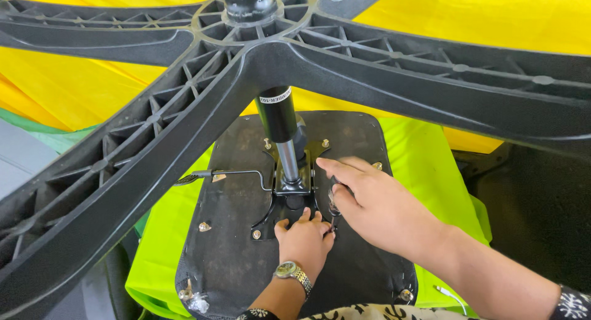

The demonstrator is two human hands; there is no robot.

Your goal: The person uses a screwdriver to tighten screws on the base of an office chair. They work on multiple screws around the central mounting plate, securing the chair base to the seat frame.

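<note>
An upturned office-chair seat, a black rounded-square underside panel [228,246], is shown lying on a lime-green cloth [425,166] over a yellow sheet [80,86]. A black metal tilt-mechanism plate [289,200] is seen fixed at the panel's centre; from it a chrome-and-black gas-lift column [280,126] rises into the hub of a black ribbed plastic five-arm star base [184,92], which is already seated. Bolts are visible at the plate's far corners and at its near left corner. The left hand [303,237], wearing a metal wristwatch, is curled against the plate's near edge; what it grips cannot be told. The right hand [372,203] is closed around a small dark tool at the plate's right edge. A thin wire adjustment lever [231,172] projects toward the panel's left edge. Fastening is judged largely complete, the near right corner remaining.
</note>
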